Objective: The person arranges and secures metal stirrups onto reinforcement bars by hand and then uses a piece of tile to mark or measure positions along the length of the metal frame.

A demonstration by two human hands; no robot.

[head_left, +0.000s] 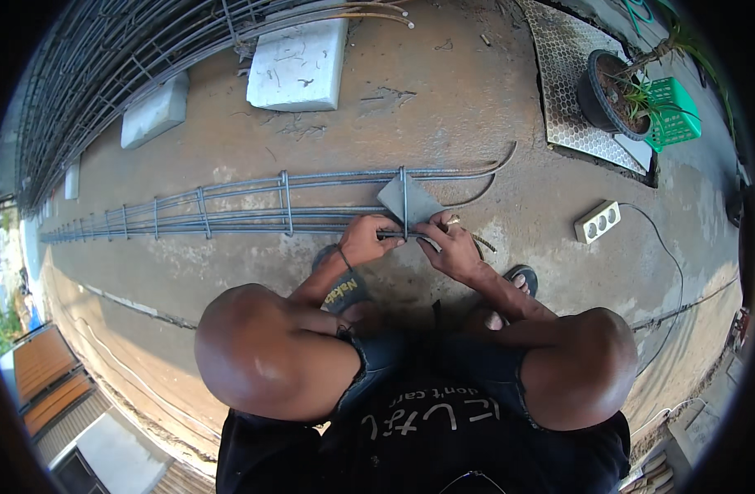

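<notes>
A long rebar cage (287, 206) lies across the ground in front of me, its bars joined by several square stirrups. My left hand (367, 239) pinches the near bar just left of the end stirrup (405, 189). On the other side of that stirrup, my right hand (453, 249) has its fingers closed at the same bar. Whether a thin wire sits between the fingertips is too small to tell. A flat grey square piece (406, 202) rests tilted cornerwise within the cage at this stirrup, just beyond my hands.
White blocks (299, 70) lie under a stack of rebar cages (139, 74) at the far left. A power strip (597, 222) with a cable lies to the right. Beyond it stand a potted plant (599, 99) and a green basket (676, 115). My sandalled foot (521, 281) is near the bars.
</notes>
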